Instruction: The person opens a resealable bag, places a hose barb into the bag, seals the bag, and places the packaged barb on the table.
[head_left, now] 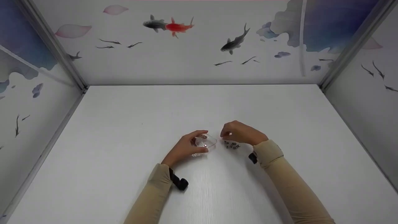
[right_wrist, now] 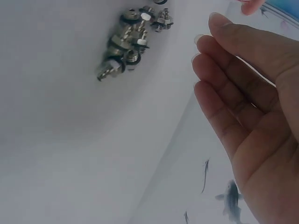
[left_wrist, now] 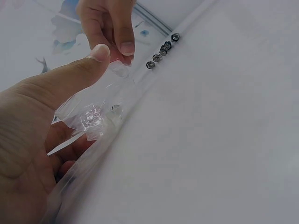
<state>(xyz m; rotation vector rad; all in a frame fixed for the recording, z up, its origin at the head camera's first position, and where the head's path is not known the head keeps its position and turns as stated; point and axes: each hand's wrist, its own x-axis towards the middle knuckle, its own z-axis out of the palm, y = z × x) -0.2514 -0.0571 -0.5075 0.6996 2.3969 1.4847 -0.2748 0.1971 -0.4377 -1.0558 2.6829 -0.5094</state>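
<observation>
My left hand (head_left: pixel 185 146) holds a clear plastic bag (left_wrist: pixel 88 105), its thumb on one side and its fingers on the other. Inside the bag lies what looks like one small metal fitting (left_wrist: pixel 116 108). Just right of the bag hovers my right hand (head_left: pixel 241 133), thumb close to the bent fingers. Anything between those fingertips is hidden. Beneath it, on the white table, several small silvery metal fittings with dark rings (right_wrist: pixel 125 39) form a loose cluster. In the left wrist view, the right fingertips (left_wrist: pixel 127 48) appear close behind the bag's edge.
The white tabletop (head_left: pixel 124 109) is bordered by pale panels printed with fish (head_left: pixel 199 62) at the back and both sides. Metal posts (head_left: pixel 70 59) stand at the corners. Each wrist carries a small black camera (head_left: pixel 180 183).
</observation>
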